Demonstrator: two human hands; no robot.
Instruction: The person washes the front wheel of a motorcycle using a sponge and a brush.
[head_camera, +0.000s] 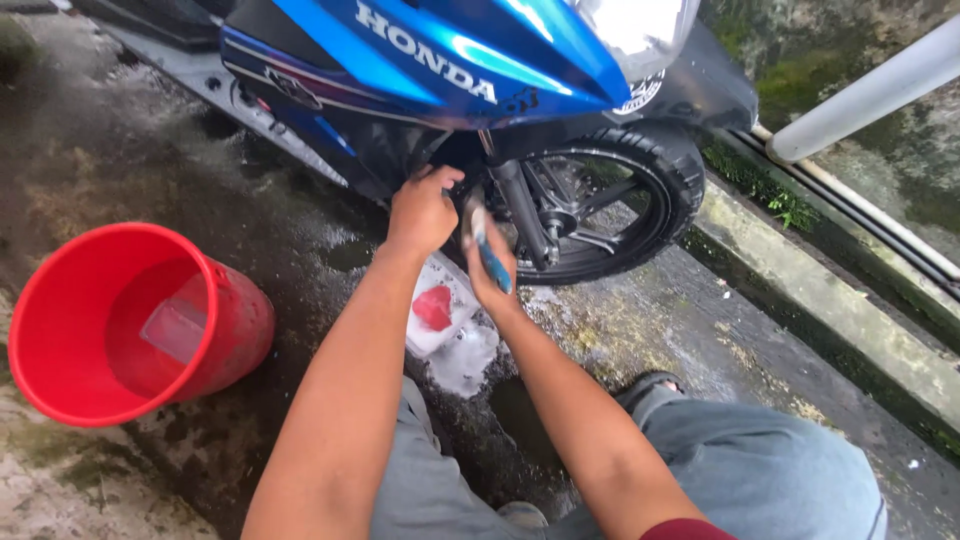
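A blue motorcycle (420, 60) stands in front of me with its black front wheel (610, 205) turned toward the right. My left hand (420, 212) rests against the dark underside behind the wheel, fingers curled on the bodywork. My right hand (490, 262) grips a blue-handled brush (490, 255) and holds it close to the fork leg (525, 215) beside the wheel. Below my hands a clear plastic container (445, 320) with something red inside lies on the wet ground.
A red bucket (130, 325) with water and a clear scoop inside stands at the left. The concrete floor is wet with foam patches. A raised concrete kerb (830, 310) and a white pipe (870, 90) run along the right. My knees in grey trousers fill the bottom.
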